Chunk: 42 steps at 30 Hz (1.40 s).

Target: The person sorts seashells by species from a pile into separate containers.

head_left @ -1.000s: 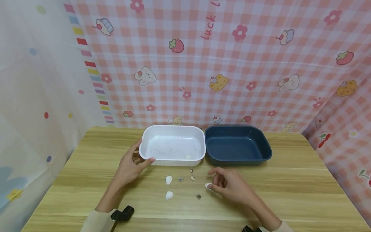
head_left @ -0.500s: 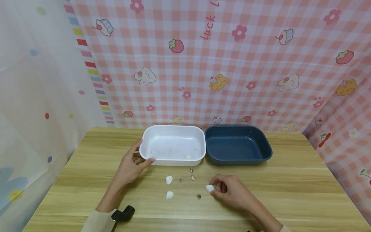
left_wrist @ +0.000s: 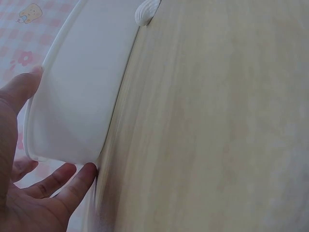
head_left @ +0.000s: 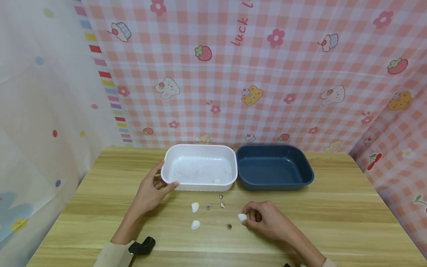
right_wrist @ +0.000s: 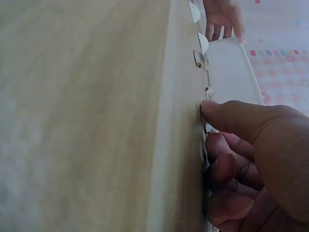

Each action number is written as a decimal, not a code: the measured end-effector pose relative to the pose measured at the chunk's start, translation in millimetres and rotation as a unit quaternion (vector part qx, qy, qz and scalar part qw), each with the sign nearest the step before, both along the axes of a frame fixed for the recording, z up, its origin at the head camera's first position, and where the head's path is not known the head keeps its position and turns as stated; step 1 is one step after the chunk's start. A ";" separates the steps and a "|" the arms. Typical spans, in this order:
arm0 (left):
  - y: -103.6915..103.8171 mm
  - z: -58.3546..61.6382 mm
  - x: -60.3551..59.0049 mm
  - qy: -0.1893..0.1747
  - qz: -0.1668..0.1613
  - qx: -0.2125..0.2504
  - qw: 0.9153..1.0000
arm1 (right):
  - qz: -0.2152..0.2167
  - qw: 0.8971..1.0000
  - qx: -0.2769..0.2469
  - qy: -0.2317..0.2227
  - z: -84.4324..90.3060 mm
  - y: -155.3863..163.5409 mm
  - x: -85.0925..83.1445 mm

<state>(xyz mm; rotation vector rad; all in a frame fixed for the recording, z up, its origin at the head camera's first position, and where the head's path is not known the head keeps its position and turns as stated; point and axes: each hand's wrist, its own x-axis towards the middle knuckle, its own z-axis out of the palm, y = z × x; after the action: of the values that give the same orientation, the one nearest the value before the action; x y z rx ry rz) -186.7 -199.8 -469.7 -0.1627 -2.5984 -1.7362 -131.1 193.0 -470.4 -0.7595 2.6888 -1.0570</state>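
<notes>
A white shell (head_left: 241, 217) is pinched by its edge in a person's right hand (head_left: 267, 221), in front of the navy basin (head_left: 273, 171); the left hand (head_left: 151, 191) grips the white basin (head_left: 198, 165) by one corner, thumb on rim, apparently to steady it.

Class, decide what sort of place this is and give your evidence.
Probably an indoor tabletop workspace: pink-and-white checked fabric hangs behind a pale wood-grain table with rounded corners, where a white rounded-rectangular, plastic-looking tub sits.
</notes>
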 end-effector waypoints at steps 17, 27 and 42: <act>-2.2 -4.1 -1.8 0.005 0.007 -0.012 1.000 | -0.007 1.000 -0.018 0.023 14.5 -4.1 -9.3; -1.7 -3.7 -2.2 0.006 0.002 -0.009 1.000 | -0.018 0.998 -0.023 0.056 30.7 -13.7 -25.8; -1.5 -4.1 -2.2 0.009 0.002 -0.005 1.000 | -0.034 0.996 -0.031 0.075 43.4 -26.4 -41.9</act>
<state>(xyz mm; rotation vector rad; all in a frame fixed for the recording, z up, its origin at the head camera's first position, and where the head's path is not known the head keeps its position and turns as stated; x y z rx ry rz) -188.9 -201.3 -473.8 -0.1709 -2.5942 -1.7112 -173.1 166.6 -427.0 -0.7924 2.8378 -1.1463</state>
